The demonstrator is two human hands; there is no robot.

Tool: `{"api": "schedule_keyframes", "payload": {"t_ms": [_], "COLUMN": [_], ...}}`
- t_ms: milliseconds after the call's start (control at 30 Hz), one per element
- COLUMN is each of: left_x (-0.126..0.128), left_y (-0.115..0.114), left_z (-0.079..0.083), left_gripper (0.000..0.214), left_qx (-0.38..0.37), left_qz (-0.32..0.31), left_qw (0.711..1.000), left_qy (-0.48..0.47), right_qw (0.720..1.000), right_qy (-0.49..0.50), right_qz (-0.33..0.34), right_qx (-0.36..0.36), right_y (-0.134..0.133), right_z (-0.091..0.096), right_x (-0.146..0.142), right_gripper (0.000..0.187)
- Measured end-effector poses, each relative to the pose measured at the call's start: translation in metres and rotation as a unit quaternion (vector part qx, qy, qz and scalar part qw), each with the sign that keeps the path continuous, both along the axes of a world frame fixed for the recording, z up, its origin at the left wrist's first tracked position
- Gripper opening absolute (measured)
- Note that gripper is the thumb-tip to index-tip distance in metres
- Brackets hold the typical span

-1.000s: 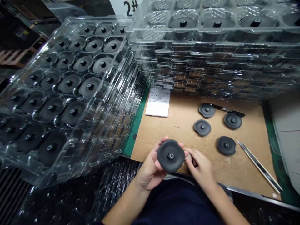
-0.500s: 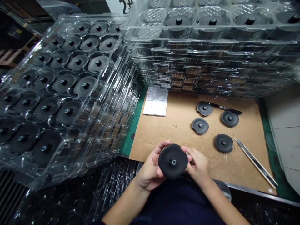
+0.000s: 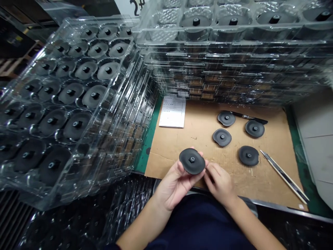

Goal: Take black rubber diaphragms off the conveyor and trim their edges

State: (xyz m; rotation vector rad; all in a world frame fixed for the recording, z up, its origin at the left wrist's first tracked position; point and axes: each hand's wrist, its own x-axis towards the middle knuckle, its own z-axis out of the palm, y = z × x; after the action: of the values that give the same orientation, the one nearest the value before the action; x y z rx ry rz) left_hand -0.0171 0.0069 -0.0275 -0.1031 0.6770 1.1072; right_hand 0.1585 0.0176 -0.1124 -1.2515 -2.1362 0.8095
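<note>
1. In hand: A person's left hand (image 3: 171,191) grasps a black disc (image 3: 194,168) by its edge, stud side up, raised over the near edge of a cardboard sheet (image 3: 179,144) on the green tabletop (image 3: 146,152).

2. The right hand (image 3: 221,182) curls beside the disc's right edge, fingertips at or near the rim; whether its grip holds anything cannot be told.

3. Progress: Work on this disc appears to be under way. 4 loose discs (image 3: 248,157) lie on the cardboard; whether they are finished or waiting is unclear.

4. Beyond, many more discs sit in the pockets of 2 clear tray stacks, 1 at left (image 3: 125,104) and 1 at back (image 3: 234,52). Their status cannot be judged.

5. In print: A white sign (image 3: 126,8), cut by the frame, appears to read "2#". A paper slip (image 3: 172,113) carries printed lines too small to read.

6. Nearby lie a black pen (image 3: 251,118) and a thin pointed tool (image 3: 280,172); no brand is legible.
</note>
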Motion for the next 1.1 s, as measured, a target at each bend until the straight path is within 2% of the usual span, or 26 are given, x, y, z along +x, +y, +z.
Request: {"api": "schedule_keyframes", "payload": {"t_ms": [100, 233, 300, 400, 467, 533, 633, 700, 767, 833, 867, 933, 1000, 1033, 1100], "left_x": [0.0, 0.006, 0.01, 0.013, 0.013, 0.012, 0.01, 0.007, 0.004, 0.003, 0.003, 0.004, 0.004, 0.003, 0.002], "left_y": [-0.001, -0.003, -0.003, -0.004, -0.004, -0.004, -0.005, -0.005, -0.006, -0.006, -0.006, -0.004, -0.002, -0.002, 0.0], "left_z": [-0.001, -0.002, -0.001, 0.002, 0.003, 0.004, 0.007, 0.008, 0.009, 0.009, 0.009, 0.009, 0.012, 0.013, 0.015], "left_gripper": [0.066, 0.057, 0.053, 0.057, 0.061, 0.059, 0.05, 0.05, 0.056, 0.058, 0.056, 0.051, 0.05, 0.053, 0.059], "left_qx": [-0.021, 0.0, 0.013, 0.01, 0.008, 0.013, 0.022, 0.023, 0.022, 0.028, 0.036, 0.05, 0.051, 0.046, 0.037], "left_qz": [0.014, 0.014, 0.0, -0.041, -0.04, -0.029, -0.046, -0.052, -0.04, -0.036, -0.039, -0.057, -0.066, -0.064, -0.056], "left_qw": [1.0, 1.0, 0.998, 0.994, 0.992, 0.991, 0.989, 0.989, 0.989, 0.989, 0.988, 0.986, 0.985, 0.986, 0.987], "left_qy": [-0.014, 0.02, 0.058, 0.103, 0.121, 0.134, 0.137, 0.139, 0.142, 0.143, 0.145, 0.147, 0.15, 0.149, 0.148], "right_qw": [0.999, 0.992, 0.992, 0.99, 0.982, 0.98, 0.99, 0.984, 0.974, 0.971, 0.976, 0.985, 0.983, 0.98, 0.973], "right_qy": [0.009, 0.053, 0.095, 0.127, 0.115, 0.1, 0.131, 0.169, 0.182, 0.165, 0.157, 0.159, 0.179, 0.188, 0.186], "right_qz": [-0.006, -0.102, -0.07, 0.04, 0.098, 0.112, 0.032, 0.041, 0.102, 0.118, 0.098, 0.044, 0.036, 0.056, 0.111], "right_qx": [-0.03, -0.053, -0.033, -0.053, -0.11, -0.129, -0.041, -0.032, -0.089, -0.128, -0.116, -0.048, -0.006, -0.017, -0.084], "right_y": [0.011, 0.026, 0.03, 0.032, 0.034, 0.037, 0.032, 0.026, 0.021, 0.021, 0.022, 0.024, 0.023, 0.022, 0.02], "right_z": [0.022, 0.077, 0.103, 0.126, 0.131, 0.131, 0.13, 0.131, 0.133, 0.134, 0.134, 0.132, 0.132, 0.132, 0.135], "right_x": [0.005, 0.003, -0.004, -0.016, -0.021, -0.025, -0.03, -0.03, -0.029, -0.027, -0.027, -0.028, -0.027, -0.026, -0.024], "right_gripper": [0.023, 0.027, 0.031, 0.029, 0.025, 0.023, 0.026, 0.029, 0.028, 0.025, 0.024, 0.026, 0.03, 0.031, 0.029]}}
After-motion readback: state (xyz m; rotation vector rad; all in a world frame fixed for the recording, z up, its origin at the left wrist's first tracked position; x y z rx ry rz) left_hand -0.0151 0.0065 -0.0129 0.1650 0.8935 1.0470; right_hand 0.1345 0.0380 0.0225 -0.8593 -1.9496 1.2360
